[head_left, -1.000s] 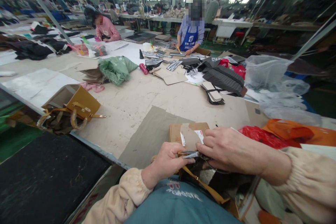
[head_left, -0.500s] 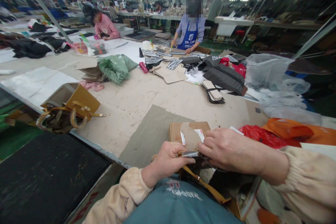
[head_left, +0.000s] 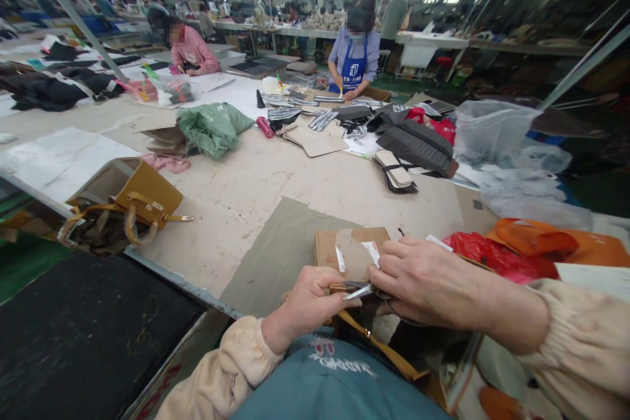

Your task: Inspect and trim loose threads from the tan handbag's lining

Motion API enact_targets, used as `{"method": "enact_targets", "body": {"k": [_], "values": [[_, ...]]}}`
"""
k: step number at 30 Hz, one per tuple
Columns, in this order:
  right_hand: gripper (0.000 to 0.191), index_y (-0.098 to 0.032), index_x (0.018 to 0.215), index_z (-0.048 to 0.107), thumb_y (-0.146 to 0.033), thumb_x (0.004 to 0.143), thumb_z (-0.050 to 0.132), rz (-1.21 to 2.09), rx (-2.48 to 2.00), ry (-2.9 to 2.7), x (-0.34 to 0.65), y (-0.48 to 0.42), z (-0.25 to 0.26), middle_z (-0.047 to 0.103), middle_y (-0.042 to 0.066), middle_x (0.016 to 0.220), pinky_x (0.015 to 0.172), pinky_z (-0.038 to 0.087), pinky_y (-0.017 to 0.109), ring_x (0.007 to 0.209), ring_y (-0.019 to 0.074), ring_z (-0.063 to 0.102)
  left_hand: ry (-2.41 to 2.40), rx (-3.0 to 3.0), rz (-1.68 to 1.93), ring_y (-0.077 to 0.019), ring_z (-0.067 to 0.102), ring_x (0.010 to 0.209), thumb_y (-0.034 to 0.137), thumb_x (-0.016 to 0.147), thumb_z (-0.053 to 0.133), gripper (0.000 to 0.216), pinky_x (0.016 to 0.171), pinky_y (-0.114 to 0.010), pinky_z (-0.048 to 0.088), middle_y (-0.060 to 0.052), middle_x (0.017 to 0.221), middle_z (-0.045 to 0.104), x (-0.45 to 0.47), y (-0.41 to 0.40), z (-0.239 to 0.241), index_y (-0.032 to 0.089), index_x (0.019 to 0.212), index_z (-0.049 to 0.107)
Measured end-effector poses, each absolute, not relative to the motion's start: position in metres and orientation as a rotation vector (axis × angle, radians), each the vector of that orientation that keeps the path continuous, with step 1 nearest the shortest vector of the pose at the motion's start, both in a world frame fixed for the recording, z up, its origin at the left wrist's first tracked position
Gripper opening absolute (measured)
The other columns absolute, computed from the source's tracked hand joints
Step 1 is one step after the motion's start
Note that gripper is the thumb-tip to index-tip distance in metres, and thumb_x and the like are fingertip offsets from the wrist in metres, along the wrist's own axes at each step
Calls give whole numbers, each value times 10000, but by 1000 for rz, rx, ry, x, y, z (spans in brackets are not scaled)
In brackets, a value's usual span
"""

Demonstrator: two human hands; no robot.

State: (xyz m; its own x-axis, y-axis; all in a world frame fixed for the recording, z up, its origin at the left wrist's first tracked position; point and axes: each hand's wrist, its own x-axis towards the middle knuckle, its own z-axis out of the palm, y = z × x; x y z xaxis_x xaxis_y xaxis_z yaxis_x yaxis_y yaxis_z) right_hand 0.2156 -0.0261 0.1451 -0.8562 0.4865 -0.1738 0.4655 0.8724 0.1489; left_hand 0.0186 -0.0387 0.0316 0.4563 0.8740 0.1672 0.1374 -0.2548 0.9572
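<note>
Near my apron, my left hand [head_left: 308, 302] pinches the edge of a mustard-brown handbag [head_left: 408, 371] between thumb and fingers. The bag's strap [head_left: 367, 335] hangs down in front of me, and much of its body is hidden below my hands. My right hand [head_left: 418, 279] is closed around a slim metal-bladed tool [head_left: 359, 293]. Its bright tip points left, over the bag edge beside my left thumb. The palm hides the tool's handle, so its exact kind is unclear. Just behind both hands sits a cardboard box [head_left: 352, 249] with white labels.
Another mustard handbag [head_left: 147, 193] lies at the table's left edge. A green sack [head_left: 214, 131], stacked dark pieces [head_left: 418, 147] and a clear plastic bag [head_left: 492, 131] lie farther off. Red plastic [head_left: 480, 252] is beside my right wrist. Two co-workers work across the table.
The metal blade now shows longer and more plainly, slanting down left over the bag edge. Both hands keep their hold nearly in place. The view has shifted slightly.
</note>
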Motion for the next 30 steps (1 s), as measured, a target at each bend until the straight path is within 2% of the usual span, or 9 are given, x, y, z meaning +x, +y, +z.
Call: {"method": "enact_targets", "body": {"k": [5, 16, 25, 30], "values": [[41, -194, 848, 511, -231, 835, 499, 159, 665, 2855, 218, -23, 145, 557, 20, 761, 639, 279, 327, 750, 186, 453, 870, 1678, 908, -63, 433, 531, 284, 711, 693, 209, 510, -174, 305, 25, 551, 521, 18, -39, 33, 96, 624, 664], [61, -184, 781, 517, -242, 800, 522, 99, 602, 2857, 218, -21, 144, 573, 25, 709, 622, 303, 314, 738, 180, 488, 879, 1721, 906, -77, 470, 539, 315, 691, 714, 220, 523, -186, 321, 14, 560, 555, 22, -39, 27, 107, 630, 674], [32, -187, 775, 512, -198, 805, 508, 99, 575, 2863, 218, -19, 143, 568, 18, 692, 585, 268, 314, 678, 170, 476, 870, 1688, 891, -75, 461, 536, 260, 670, 728, 177, 521, -181, 324, 17, 550, 550, 24, -38, 33, 107, 606, 667], [48, -183, 767, 507, -180, 813, 496, 132, 580, 2887, 218, -19, 141, 563, 20, 676, 572, 250, 308, 646, 163, 461, 868, 1667, 905, -75, 459, 523, 284, 679, 717, 197, 514, -182, 326, 13, 546, 556, 24, -38, 35, 109, 604, 667]]}}
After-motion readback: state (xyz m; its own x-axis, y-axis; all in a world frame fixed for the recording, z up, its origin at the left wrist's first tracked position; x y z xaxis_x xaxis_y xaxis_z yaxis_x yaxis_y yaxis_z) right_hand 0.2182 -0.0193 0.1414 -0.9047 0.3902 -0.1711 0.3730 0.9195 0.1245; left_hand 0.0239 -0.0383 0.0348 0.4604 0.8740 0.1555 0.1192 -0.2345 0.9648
